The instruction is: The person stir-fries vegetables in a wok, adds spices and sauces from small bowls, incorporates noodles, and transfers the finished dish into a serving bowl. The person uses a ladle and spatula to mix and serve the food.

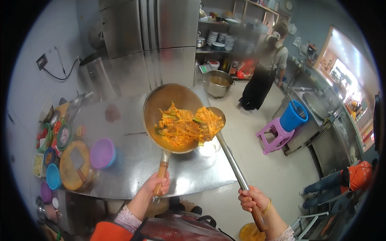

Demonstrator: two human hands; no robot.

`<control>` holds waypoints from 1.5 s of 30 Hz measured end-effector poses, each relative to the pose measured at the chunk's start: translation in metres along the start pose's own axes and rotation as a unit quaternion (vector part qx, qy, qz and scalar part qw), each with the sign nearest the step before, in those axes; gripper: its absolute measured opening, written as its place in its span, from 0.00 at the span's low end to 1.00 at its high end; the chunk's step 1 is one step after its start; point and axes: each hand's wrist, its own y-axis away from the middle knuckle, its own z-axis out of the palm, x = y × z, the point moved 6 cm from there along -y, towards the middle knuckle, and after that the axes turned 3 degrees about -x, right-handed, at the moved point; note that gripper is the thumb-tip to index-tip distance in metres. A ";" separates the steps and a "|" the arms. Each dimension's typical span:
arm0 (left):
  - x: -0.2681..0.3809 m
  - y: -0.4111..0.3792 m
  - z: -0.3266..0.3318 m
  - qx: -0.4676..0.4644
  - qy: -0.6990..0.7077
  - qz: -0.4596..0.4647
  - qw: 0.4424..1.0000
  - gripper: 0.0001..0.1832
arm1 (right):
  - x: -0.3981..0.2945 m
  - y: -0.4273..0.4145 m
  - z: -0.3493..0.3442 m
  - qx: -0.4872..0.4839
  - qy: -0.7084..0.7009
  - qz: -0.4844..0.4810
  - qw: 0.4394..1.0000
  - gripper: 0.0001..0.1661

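Note:
My left hand [157, 183] is closed around the wooden handle of a wok [174, 92], which is over the steel table at centre. Inside lie orange-coloured shredded food and noodle-like strands [178, 132] with some green pieces. My right hand [254, 198] grips the wooden end of a long-handled metal ladle [232, 156]. The ladle's bowl is at the wok's right rim, heaped with the same food, some of it hanging over the edge. Partly hidden beneath the ladle and wok is a whitish bowl or container [208, 149] on the table edge.
On the steel table [126, 177], a cleaver [77, 159] rests on a round chopping board [68, 177], near a purple bowl [102, 153] and ingredient bowls. A large pot [217, 87] stands on the floor. Right: a blue bucket [291, 117] on a pink stool [273, 132], and two other people.

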 end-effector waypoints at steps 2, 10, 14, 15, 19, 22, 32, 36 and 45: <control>0.003 -0.006 -0.002 0.010 -0.009 0.011 1.000 0.12 | 0.001 -0.013 -0.019 0.005 0.020 0.017 1.000 0.05; 0.012 -0.028 -0.013 0.045 -0.053 0.036 0.997 0.12 | 0.015 -0.034 -0.066 0.186 0.305 0.000 0.934 0.06; 0.014 -0.027 -0.018 0.055 -0.083 0.029 0.995 0.12 | 0.018 -0.035 -0.074 0.265 0.480 -0.009 0.836 0.08; 0.014 -0.026 -0.018 0.059 -0.092 0.024 0.994 0.12 | 0.018 -0.035 -0.074 0.274 0.512 -0.009 0.814 0.09; 0.017 -0.018 -0.016 0.061 -0.123 0.015 0.990 0.11 | 0.029 -0.043 -0.069 0.279 0.439 -0.017 0.854 0.09; 0.019 -0.012 -0.017 0.057 -0.145 0.012 0.988 0.11 | 0.032 -0.054 -0.051 0.238 0.282 -0.022 0.929 0.08; 0.034 -0.018 -0.013 0.059 -0.275 0.033 0.959 0.09 | 0.033 -0.102 0.016 0.101 0.014 -0.022 0.995 0.08; 0.033 -0.021 -0.014 0.085 -0.355 0.036 0.930 0.11 | 0.043 -0.107 0.033 0.078 -0.026 -0.020 0.996 0.08; 0.014 -0.034 0.020 0.135 -0.444 0.045 0.885 0.20 | 0.042 -0.065 0.011 0.069 -0.081 -0.016 0.994 0.09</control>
